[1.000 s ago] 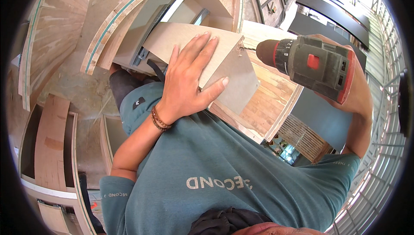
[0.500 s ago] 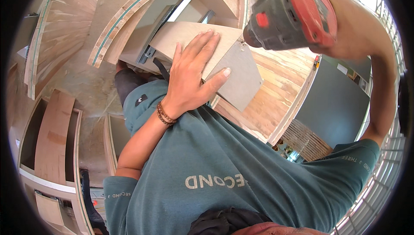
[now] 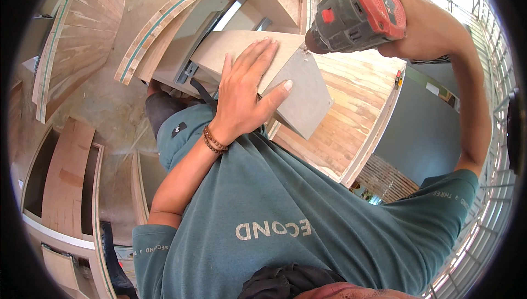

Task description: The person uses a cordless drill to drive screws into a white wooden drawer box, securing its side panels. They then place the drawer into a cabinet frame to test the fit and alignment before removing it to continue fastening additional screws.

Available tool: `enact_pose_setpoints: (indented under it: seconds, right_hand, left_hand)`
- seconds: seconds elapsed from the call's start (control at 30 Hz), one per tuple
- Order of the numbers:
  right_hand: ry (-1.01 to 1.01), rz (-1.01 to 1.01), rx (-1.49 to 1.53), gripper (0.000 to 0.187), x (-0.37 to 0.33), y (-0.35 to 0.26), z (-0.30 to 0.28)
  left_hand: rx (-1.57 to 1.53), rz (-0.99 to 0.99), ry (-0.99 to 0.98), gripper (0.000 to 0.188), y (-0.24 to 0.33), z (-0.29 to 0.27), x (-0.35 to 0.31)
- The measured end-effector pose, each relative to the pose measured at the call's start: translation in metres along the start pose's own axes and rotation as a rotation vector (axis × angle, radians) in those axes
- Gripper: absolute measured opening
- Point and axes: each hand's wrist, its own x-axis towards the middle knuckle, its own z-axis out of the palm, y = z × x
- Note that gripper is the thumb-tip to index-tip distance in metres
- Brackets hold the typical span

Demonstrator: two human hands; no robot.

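Flat across a pale wooden drawer box (image 3: 219, 45) lies my left hand (image 3: 244, 93), its fingers stretched out and the thumb on the box's grey end panel (image 3: 303, 95). Up at the right, my right hand (image 3: 425, 27) is wrapped round a red and black cordless drill (image 3: 354, 16). The drill's nose is at the upper corner of the grey panel, beside some wood chips. A bit or screw there is hidden by the nose. Behind the box, a metal drawer slide (image 3: 189, 72) runs inside the curved cabinet.
The curved cabinet rim (image 3: 164, 11) with a green edge line arches beyond the box. A slatted wooden top (image 3: 346, 107) lies right of it. Another curved wooden piece (image 3: 82, 24) stands far left, and a cabinet frame with a brown board (image 3: 66, 178) is at lower left.
My right hand and the drill have shifted left and slightly up, with the nose staying near the panel corner. My left hand has barely moved on the drawer box.
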Motion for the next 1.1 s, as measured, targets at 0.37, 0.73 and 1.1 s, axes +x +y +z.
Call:
enact_pose_setpoints:
  seconds: [0.37,0.73,1.1]
  right_hand:
    - [0.084,0.085,-0.112,0.079,-0.003,0.042,0.017]
    - [0.173,-0.128,-0.159,0.078,-0.009,0.071,0.017]
    - [0.205,-0.182,-0.198,0.081,-0.018,0.085,0.010]
  left_hand:
    - [0.012,-0.005,0.031,0.072,0.001,0.001,0.001]
    - [0.028,0.000,0.031,0.072,0.000,0.001,0.002]
    - [0.027,0.014,0.031,0.073,-0.002,0.001,0.003]
